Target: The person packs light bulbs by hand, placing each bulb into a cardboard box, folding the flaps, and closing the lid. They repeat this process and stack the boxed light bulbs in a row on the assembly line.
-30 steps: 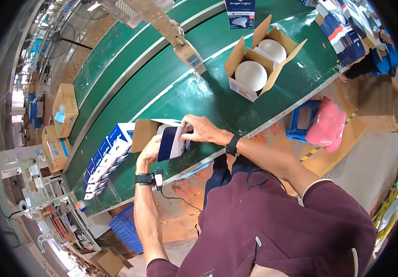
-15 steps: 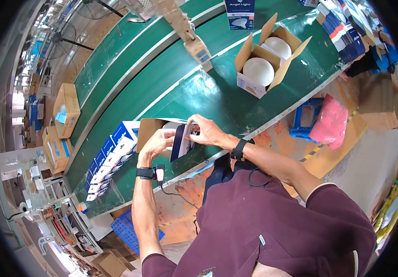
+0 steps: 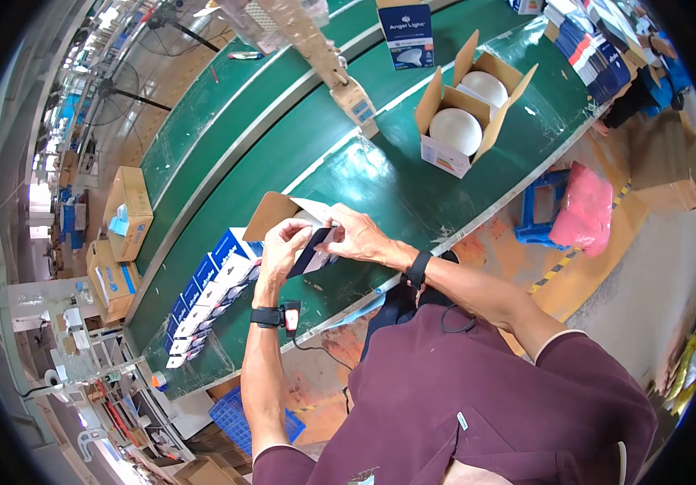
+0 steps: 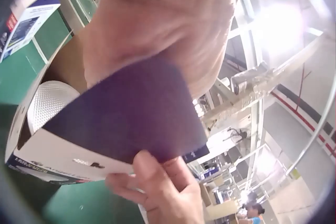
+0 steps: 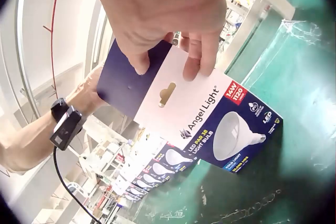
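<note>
A light bulb box, printed Angel Light, stands on the green bench with its top partly open. Its dark blue flap is raised, and a brown cardboard flap sticks up behind. A round bulb face shows inside. My right hand pinches the box's top edge, thumb on the blue flap and fingers against the white hang-hole panel. On the other side, my left hand holds the blue flap's edge with curled fingers, their tips partly hidden by the flap in the left wrist view.
A row of similar bulb boxes stands left of the hands. Farther right sits an open carton with two round white bulbs. Another Angel Light box is at the back. A metal arm overhangs the bench.
The blue flap has swung from facing the camera to nearly edge-on. My left hand has shifted up to the flap's edge, while the right hand stays at the box top.
</note>
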Tool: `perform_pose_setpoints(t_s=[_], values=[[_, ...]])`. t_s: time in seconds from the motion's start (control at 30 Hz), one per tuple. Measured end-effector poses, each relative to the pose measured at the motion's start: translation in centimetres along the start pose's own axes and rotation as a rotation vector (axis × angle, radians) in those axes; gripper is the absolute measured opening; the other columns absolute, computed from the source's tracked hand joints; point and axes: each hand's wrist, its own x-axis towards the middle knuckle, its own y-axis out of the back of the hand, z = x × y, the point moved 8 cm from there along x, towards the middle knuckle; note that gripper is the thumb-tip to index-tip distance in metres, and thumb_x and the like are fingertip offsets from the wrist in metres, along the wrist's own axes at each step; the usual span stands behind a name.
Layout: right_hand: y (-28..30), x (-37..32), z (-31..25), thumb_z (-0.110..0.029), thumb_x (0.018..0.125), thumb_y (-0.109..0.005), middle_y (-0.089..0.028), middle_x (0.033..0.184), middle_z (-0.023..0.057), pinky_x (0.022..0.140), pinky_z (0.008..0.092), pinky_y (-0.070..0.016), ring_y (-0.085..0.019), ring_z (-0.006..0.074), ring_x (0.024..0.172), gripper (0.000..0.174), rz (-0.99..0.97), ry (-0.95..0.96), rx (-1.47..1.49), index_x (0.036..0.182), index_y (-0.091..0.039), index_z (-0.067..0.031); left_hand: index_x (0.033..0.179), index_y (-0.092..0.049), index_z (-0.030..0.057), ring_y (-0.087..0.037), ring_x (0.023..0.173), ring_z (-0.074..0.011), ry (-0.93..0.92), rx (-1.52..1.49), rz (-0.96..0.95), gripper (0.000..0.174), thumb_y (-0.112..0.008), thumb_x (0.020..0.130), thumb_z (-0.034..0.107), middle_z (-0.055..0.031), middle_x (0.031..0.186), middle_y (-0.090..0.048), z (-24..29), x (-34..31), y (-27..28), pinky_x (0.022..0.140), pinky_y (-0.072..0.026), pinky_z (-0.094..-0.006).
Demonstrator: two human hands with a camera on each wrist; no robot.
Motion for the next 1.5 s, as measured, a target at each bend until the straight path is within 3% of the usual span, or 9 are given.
perform_pose_setpoints(t_s=[0.4, 0.73, 0.83, 0.9, 0.93, 1.03, 1.13, 1.33, 1.5], values=[[-1.7, 1.1, 3.2, -0.036, 0.078, -0.092, -0.070, 0.096, 0.0115, 0.065, 0.0350, -0.0560, -0.071, 0.0203, 0.073, 0.044, -0.017, -0.253, -0.090, 0.101, -0.072, -0.0051, 0.110, -0.082, 0.0047, -0.066, 0.080, -0.0128, -0.110, 0.427, -0.341, 0.032, -0.078, 0.092, 0.031, -0.0066, 0.087, -0.078, 2.5, -0.5, 0.4, 0.076, -0.0542, -0.0337], [0.4, 0.9, -3.1, -0.009, 0.084, -0.085, -0.064, 0.095, 0.0068, 0.060, 0.0327, -0.0525, -0.064, 0.0198, 0.068, 0.020, -0.141, 0.295, -0.432, 0.098, -0.071, -0.0062, 0.099, -0.079, 0.0017, -0.069, 0.081, -0.0144, -0.340, 0.148, -0.173, 0.016, -0.070, 0.086, 0.006, -0.0054, 0.085, -0.075, 3.6, 0.5, 0.7, 0.079, -0.0561, -0.0334], [-0.7, 0.9, -4.8, -0.004, 0.084, -0.082, -0.067, 0.100, 0.0083, 0.068, 0.0373, -0.0570, -0.070, 0.0269, 0.080, 0.019, -0.246, 0.403, -0.506, 0.100, -0.071, -0.0067, 0.100, -0.074, 0.0026, -0.069, 0.090, -0.0169, -0.823, 0.135, 0.221, 0.013, -0.069, 0.088, 0.006, -0.0071, 0.094, -0.073, 12.3, -0.8, 7.5, 0.084, -0.0560, -0.0328], [-1.6, 0.8, -6.5, -0.005, 0.086, -0.080, -0.071, 0.108, 0.0083, 0.080, 0.0427, -0.0572, -0.070, 0.0312, 0.099, 0.018, -0.313, 0.459, -0.593, 0.103, -0.073, -0.0072, 0.122, -0.067, 0.0012, -0.058, 0.127, -0.0345, -0.644, 0.580, 0.856, 0.031, -0.068, 0.096, 0.018, -0.0191, 0.130, -0.067, 14.7, -0.2, 18.0, 0.109, -0.0463, -0.0455], [-2.2, -0.1, -7.2, -0.006, 0.086, -0.080, -0.071, 0.110, 0.0082, 0.084, 0.0441, -0.0559, -0.068, 0.0316, 0.105, 0.019, -0.321, 0.492, -0.605, 0.104, -0.073, -0.0073, 0.133, -0.064, 0.0009, -0.043, 0.145, -0.0420, -0.260, 1.064, 1.549, 0.042, -0.068, 0.098, 0.024, -0.0238, 0.147, -0.057, 12.3, 0.4, 20.7, 0.119, -0.0371, -0.0497], [-2.9, 0.9, -6.7, -0.014, 0.091, -0.077, -0.073, 0.120, 0.0082, 0.101, 0.0487, -0.0470, -0.058, 0.0341, 0.128, 0.020, -0.359, 0.543, -0.669, 0.109, -0.074, -0.0073, 0.148, -0.056, 0.0021, -0.046, 0.145, -0.0436, -0.725, 0.788, 1.145, 0.060, -0.072, 0.097, 0.028, -0.0249, 0.154, -0.052, 16.6, -4.0, 16.8, 0.121, -0.0371, -0.0501], [-2.4, 1.8, -4.3, -0.018, 0.096, -0.072, -0.069, 0.101, 0.0112, 0.097, 0.0473, -0.0439, -0.059, 0.0348, 0.117, 0.015, -0.329, 0.447, -0.666, 0.097, -0.070, -0.0037, 0.150, -0.053, 0.0012, -0.053, 0.139, -0.0424, -0.842, 0.561, 0.473, 0.067, -0.078, 0.093, 0.027, -0.0226, 0.153, -0.054, 10.3, -6.7, 6.0, 0.118, -0.0388, -0.0505], [-1.5, 3.2, -3.8, -0.012, 0.095, -0.073, -0.064, 0.087, 0.0164, 0.074, 0.0452, -0.0496, -0.060, 0.0349, 0.079, 0.054, -0.159, 0.268, -0.549, 0.147, -0.058, -0.0084, 0.165, -0.025, 0.0010, -0.027, 0.155, -0.0456, -0.428, 0.995, 0.616, 0.124, -0.095, 0.068, 0.037, -0.0262, 0.168, -0.026, 2.0, -9.6, 0.2, 0.125, -0.0280, -0.0550], [-3.3, 2.1, -3.9, -0.024, 0.086, -0.084, -0.061, 0.098, 0.0146, 0.082, 0.0449, -0.0497, -0.057, 0.0314, 0.090, 0.071, -0.378, 0.458, -0.731, 0.149, -0.056, -0.0083, 0.160, -0.034, -0.0018, -0.034, 0.153, -0.0406, -0.382, 1.048, 0.556, 0.115, -0.094, 0.068, 0.035, -0.0215, 0.159, -0.043, -2.4, -8.7, -0.9, 0.126, -0.0264, -0.0559]])
